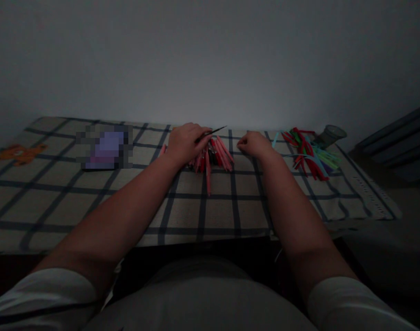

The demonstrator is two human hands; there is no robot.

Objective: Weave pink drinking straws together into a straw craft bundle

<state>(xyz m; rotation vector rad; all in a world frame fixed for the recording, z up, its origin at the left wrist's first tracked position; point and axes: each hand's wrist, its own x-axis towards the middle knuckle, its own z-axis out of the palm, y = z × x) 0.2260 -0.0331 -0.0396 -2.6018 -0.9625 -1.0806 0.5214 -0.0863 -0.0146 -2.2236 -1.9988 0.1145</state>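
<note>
My left hand (186,143) is closed around a thin dark pointed stick (218,130), whose tip sticks out to the upper right. Under and beside that hand lies a pile of slender pink, red and black sticks (215,154), pen-like in shape. One pink stick (209,181) juts from the pile towards me. To the right of the pile, my right hand (256,144) hovers over or rests on the cloth with its fingers pinched together. Whatever those fingers hold, if anything, is too small to see.
A checked cloth (192,216) covers the table against the wall. Loose red, green and blue strips (308,156) lie at the right, beside a tipped glass-like cup (330,134). At the left are a blurred purple packet (108,149) and an orange bear-shaped piece (20,154).
</note>
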